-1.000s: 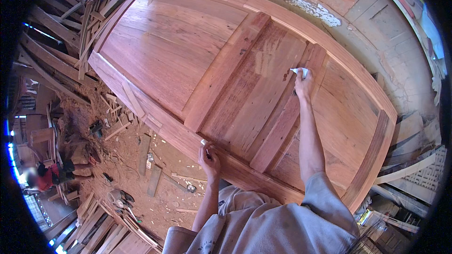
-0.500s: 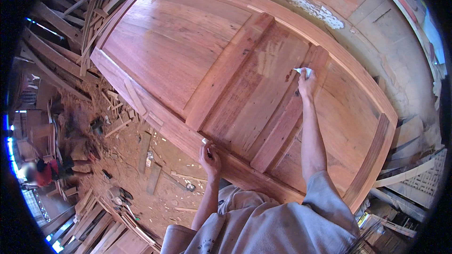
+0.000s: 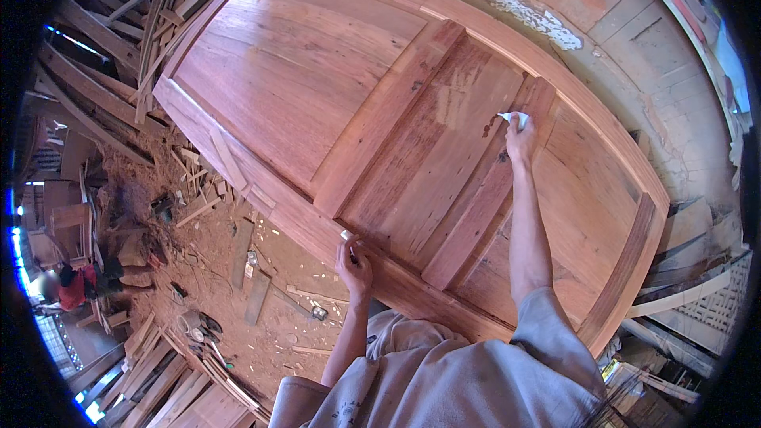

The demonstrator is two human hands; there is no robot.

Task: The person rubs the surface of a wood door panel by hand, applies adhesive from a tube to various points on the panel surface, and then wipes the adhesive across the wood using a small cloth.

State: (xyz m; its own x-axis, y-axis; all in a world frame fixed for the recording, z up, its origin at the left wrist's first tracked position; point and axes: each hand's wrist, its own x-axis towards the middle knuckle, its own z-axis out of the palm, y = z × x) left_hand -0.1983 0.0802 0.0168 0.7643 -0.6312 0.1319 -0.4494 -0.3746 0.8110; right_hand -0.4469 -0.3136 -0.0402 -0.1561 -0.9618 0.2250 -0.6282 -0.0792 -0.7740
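Observation:
A large reddish wooden panel door [image 3: 301, 71] lies in front of me, with raised frame strips around recessed panels. Over its middle section my right hand [image 3: 519, 139] is closed around a small white squeeze bottle [image 3: 519, 119] whose pointed nozzle faces left. Dark wet spots [image 3: 488, 125] mark the wood just by the nozzle tip. Near the door's close edge, my left hand [image 3: 353, 269] pinches a small white piece [image 3: 346, 235], possibly a cap; its exact kind is too small to tell.
Wood offcuts [image 3: 258, 297] and shavings litter the dirt floor to the left. Stacked boards [image 3: 166, 384] lie at lower left, more timber [image 3: 170, 24] at upper left. Another person in red [image 3: 75, 285] is at the far left. A stained wall [image 3: 571, 0] runs behind the door.
The dark wet mark by the nozzle has grown into a longer streak. My right hand and the bottle have shifted very slightly; the left hand stays nearly where it was.

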